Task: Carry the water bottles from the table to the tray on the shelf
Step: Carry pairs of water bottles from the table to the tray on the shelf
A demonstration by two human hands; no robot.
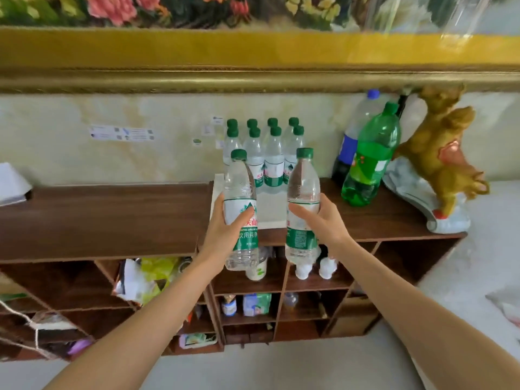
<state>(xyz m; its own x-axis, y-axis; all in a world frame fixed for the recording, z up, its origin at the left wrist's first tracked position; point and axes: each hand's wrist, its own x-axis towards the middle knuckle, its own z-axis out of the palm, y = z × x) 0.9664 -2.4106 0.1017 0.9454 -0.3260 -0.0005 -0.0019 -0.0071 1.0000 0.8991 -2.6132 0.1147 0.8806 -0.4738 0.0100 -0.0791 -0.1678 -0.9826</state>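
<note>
1. While both arms reach forward in the head view, each hand holds one water bottle upright in front of the wooden shelf [112, 215].
2. Each bottle is clear plastic with a green cap and a white and green label.
3. The left hand [222, 232] is closed around the label of the left bottle [240, 209], with the thumb across its front.
4. The right hand [323, 220] is closed around the middle of the right bottle [302, 204], thumb on the near side.
5. Both held bottles are close together, side by side, at the near edge of the white tray [270, 209].
6. On the far part of this tray stands a group of same bottles [264, 153] in two rows, against the wall.
7. To the right of the tray stand a big green bottle [371, 156] and a golden figurine [441, 153].
</note>
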